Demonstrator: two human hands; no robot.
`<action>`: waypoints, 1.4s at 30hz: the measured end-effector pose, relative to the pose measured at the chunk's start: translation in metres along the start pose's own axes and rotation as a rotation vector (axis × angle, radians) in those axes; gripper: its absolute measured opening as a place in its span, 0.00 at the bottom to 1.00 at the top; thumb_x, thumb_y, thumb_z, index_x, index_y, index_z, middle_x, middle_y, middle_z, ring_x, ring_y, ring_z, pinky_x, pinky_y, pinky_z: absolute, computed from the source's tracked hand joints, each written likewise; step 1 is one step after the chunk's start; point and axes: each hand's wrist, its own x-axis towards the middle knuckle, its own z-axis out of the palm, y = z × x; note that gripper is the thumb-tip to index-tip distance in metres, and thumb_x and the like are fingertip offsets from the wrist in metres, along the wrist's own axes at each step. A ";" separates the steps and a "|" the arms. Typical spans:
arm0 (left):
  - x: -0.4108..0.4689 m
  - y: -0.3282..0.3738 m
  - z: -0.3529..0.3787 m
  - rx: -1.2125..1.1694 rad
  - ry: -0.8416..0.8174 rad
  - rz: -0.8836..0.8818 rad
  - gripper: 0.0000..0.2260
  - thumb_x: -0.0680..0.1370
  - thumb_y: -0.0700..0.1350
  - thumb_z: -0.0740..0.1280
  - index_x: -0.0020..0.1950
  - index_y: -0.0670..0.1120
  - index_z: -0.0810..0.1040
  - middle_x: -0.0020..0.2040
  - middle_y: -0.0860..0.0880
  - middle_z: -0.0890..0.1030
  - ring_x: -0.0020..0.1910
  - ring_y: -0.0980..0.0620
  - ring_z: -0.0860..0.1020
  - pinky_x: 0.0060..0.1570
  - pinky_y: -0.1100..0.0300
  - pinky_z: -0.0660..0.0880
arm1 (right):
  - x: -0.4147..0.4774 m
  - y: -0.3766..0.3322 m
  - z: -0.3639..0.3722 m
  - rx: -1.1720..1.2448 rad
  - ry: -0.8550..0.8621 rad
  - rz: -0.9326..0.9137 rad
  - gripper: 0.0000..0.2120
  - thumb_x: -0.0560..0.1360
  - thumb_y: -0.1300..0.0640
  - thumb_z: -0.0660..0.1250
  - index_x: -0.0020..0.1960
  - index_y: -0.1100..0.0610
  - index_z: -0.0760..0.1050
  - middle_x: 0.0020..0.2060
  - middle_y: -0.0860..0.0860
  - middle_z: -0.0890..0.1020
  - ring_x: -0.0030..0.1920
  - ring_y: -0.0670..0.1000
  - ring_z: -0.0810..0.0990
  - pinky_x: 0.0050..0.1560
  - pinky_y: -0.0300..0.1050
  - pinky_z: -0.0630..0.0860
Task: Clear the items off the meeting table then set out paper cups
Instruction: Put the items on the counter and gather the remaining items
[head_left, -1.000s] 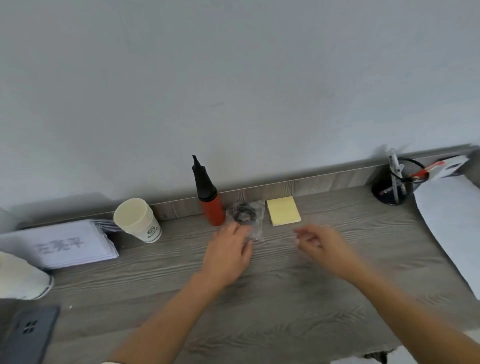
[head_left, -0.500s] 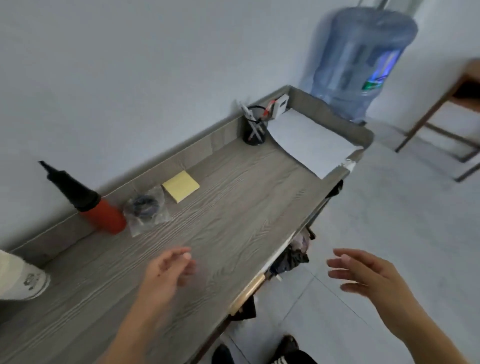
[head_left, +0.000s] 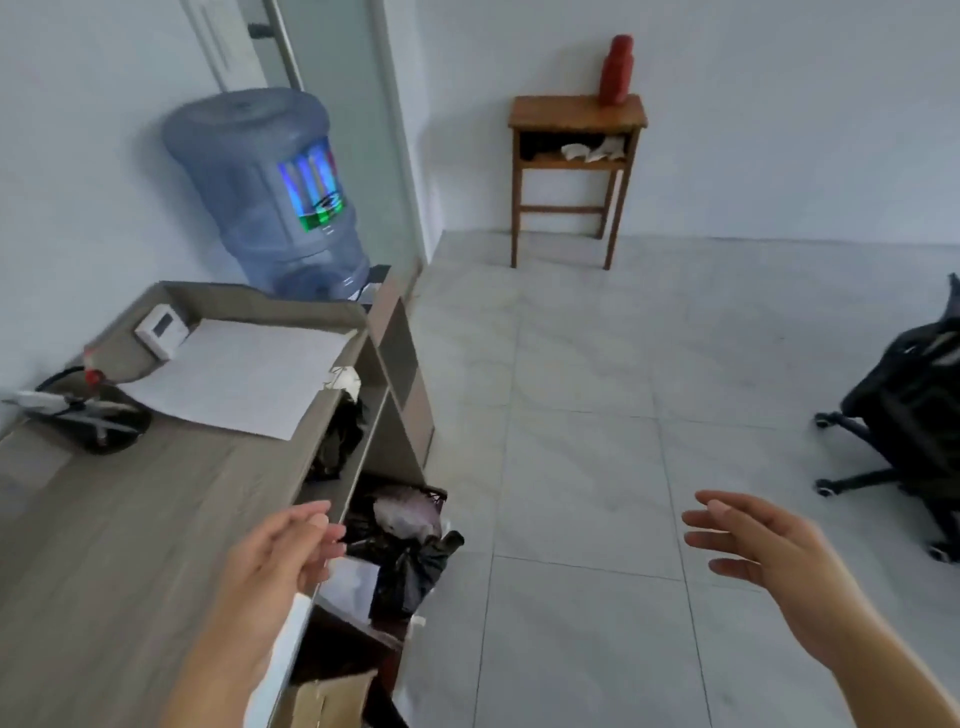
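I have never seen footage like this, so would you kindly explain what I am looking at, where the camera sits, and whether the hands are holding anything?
There is no machine here: these are a person's two bare hands, filmed by a wide-angle camera worn on the head that looks forward and down. The left hand hovers over the edge of a grey wood-grain desk. The right hand is out over the tiled floor. Both are open and hold nothing. On the desk lie a white sheet of paper and a black pen holder. Behind the desk stands a large water bottle. Across the room are a small wooden table with a red container on top, and a black office chair.
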 end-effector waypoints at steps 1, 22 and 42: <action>0.008 0.009 0.024 0.016 -0.047 0.012 0.08 0.79 0.39 0.64 0.54 0.45 0.80 0.44 0.43 0.86 0.46 0.44 0.83 0.43 0.52 0.78 | 0.008 -0.003 -0.016 0.006 0.037 -0.001 0.08 0.79 0.59 0.64 0.53 0.56 0.81 0.45 0.54 0.87 0.46 0.54 0.86 0.46 0.51 0.79; 0.332 0.208 0.404 0.135 -0.521 0.211 0.06 0.78 0.42 0.65 0.52 0.45 0.81 0.45 0.42 0.85 0.46 0.43 0.83 0.44 0.51 0.78 | 0.282 -0.135 -0.170 0.188 0.487 -0.100 0.08 0.78 0.58 0.64 0.55 0.55 0.81 0.45 0.53 0.87 0.45 0.53 0.86 0.47 0.53 0.79; 0.568 0.346 0.828 0.164 -0.663 0.218 0.06 0.79 0.45 0.65 0.51 0.49 0.81 0.44 0.46 0.85 0.44 0.49 0.84 0.46 0.50 0.80 | 0.696 -0.279 -0.373 0.177 0.545 -0.140 0.07 0.77 0.60 0.66 0.53 0.55 0.81 0.43 0.52 0.88 0.43 0.52 0.86 0.46 0.52 0.79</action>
